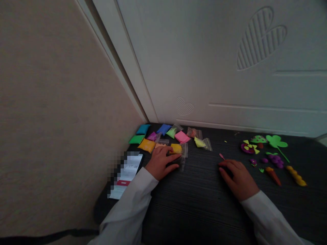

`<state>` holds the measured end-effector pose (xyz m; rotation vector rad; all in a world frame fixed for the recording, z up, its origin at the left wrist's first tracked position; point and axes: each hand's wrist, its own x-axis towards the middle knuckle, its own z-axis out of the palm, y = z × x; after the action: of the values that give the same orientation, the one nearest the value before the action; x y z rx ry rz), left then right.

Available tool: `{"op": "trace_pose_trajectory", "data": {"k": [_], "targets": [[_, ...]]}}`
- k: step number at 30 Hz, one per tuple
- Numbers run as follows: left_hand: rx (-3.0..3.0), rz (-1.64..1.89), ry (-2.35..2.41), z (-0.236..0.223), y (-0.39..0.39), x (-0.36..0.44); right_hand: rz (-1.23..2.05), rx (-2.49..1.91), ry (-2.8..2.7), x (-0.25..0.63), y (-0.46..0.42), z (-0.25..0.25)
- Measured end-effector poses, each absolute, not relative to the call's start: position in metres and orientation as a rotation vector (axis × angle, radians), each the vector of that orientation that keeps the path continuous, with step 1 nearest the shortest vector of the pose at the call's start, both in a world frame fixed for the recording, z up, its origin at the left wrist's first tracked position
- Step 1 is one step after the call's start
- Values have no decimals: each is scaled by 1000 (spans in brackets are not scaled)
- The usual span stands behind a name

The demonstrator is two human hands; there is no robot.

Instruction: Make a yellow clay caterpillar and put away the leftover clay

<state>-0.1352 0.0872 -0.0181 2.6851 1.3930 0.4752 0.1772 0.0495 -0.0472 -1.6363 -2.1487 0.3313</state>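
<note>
My left hand (161, 162) lies on the dark striped surface (199, 200), its thumb and fingers pinched on a small clear bag of yellow clay (176, 148). My right hand (236, 177) rests palm down to the right, fingers curled over something dark I cannot make out. A thin pink tool (221, 156) lies just beyond its fingertips. Both arms wear white sleeves.
Several small clay bags in blue (164, 129), green (136, 139), orange (146, 145), pink (182, 136) and yellow (200, 142) lie near the white door (230, 61). Finished clay shapes sit at the right: a green clover (276, 141), purple grapes (275, 160), a carrot (273, 175). A phone (127, 172) lies left.
</note>
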Motion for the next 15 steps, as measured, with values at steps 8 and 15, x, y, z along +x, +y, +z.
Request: {"op": "trace_pose_trajectory", "data": {"k": [8, 15], "targets": [[2649, 770, 1775, -29, 100, -133, 368, -1660, -2150, 178, 53, -49], [2297, 984, 2326, -17, 102, -156, 396, -1659, -2133, 179, 56, -52]]}}
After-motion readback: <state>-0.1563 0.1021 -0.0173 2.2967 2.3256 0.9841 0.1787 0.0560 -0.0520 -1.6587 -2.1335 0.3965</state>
